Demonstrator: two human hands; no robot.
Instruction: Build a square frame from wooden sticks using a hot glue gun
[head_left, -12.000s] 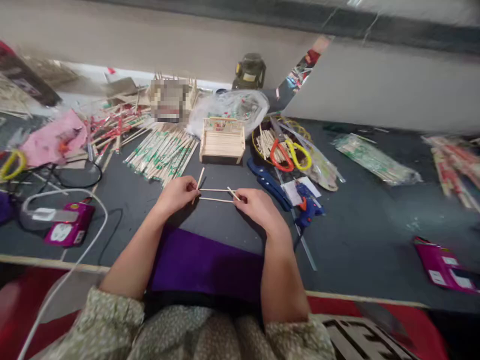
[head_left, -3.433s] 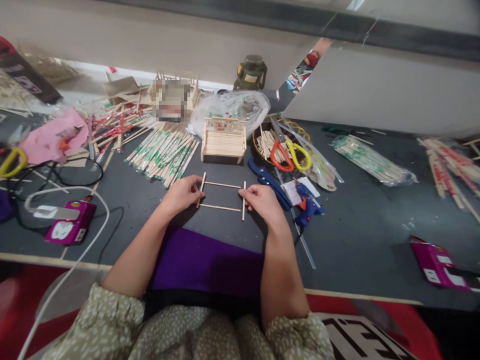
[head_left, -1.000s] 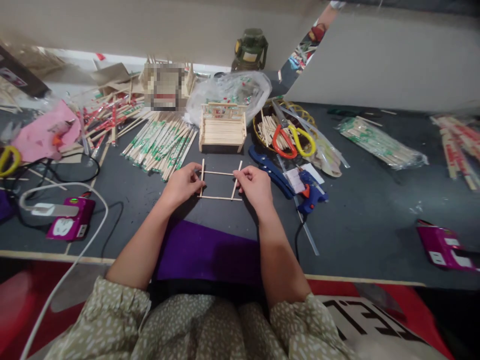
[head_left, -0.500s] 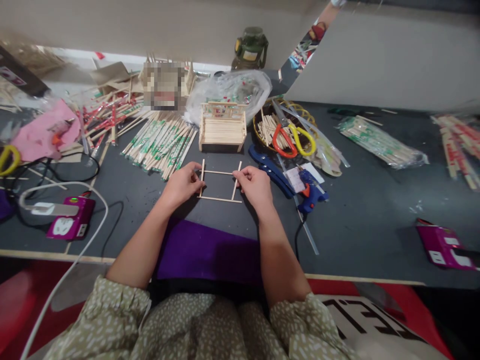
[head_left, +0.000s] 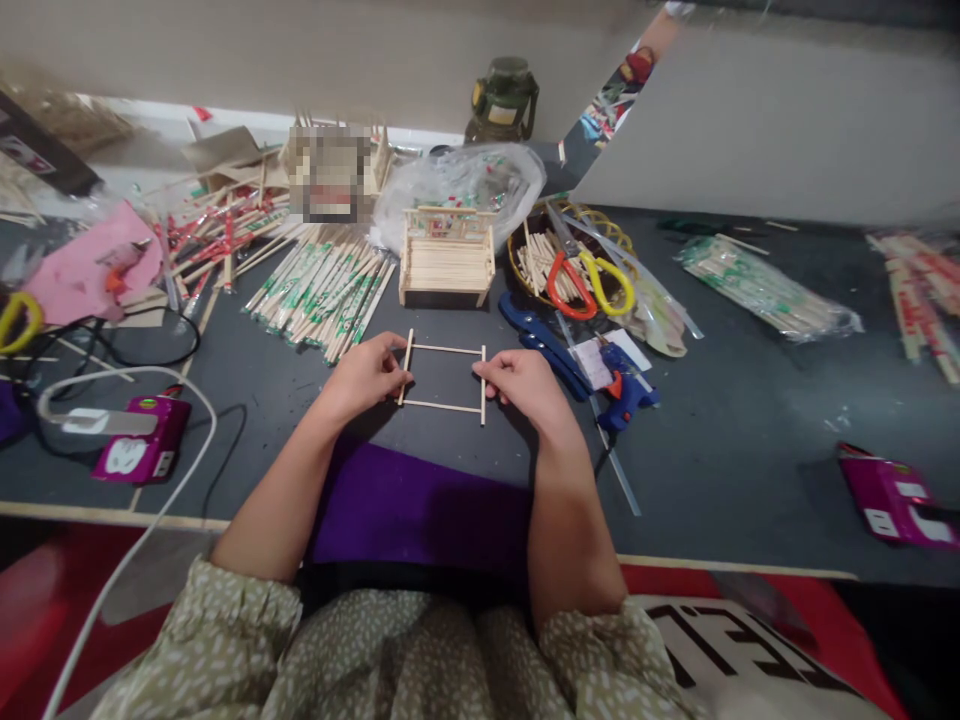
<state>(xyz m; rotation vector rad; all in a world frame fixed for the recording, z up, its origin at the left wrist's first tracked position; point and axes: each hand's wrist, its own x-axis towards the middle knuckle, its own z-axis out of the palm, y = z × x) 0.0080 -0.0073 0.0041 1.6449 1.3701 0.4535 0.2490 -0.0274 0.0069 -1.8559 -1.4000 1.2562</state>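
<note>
Left hand [head_left: 367, 372]: thumb and fingers pinching left stick [head_left: 409, 345] of a rectangular stick frame [head_left: 448, 349]. Right hand [head_left: 525, 385]: thumb and fingers pinching right stick [head_left: 483, 405], same frame. Frame sits between the hands, four thin sticks, two crosswise ones meeting the side sticks near their ends; can't tell if joined, or if flat on the tabletop [head_left: 712, 450] or just above. Right stick pokes out a bit past the near crosswise stick [head_left: 442, 406].

Purple cloth [head_left: 420, 505] lies on the near side, between the forearms. Small wooden bench [head_left: 448, 263] stands just beyond the frame, plastic bag [head_left: 517, 168] behind it. To the bench's left, pile of wrapped chopsticks [head_left: 319, 290], green print. To its right, basket [head_left: 517, 278] holding short sticks, with scissors [head_left: 556, 290], one orange and one yellow handle. Blue tool [head_left: 544, 345] lies near the right hand, blue glue gun [head_left: 626, 385] farther right. Far left: purple box [head_left: 142, 440], white cable [head_left: 202, 465] beside it.
</note>
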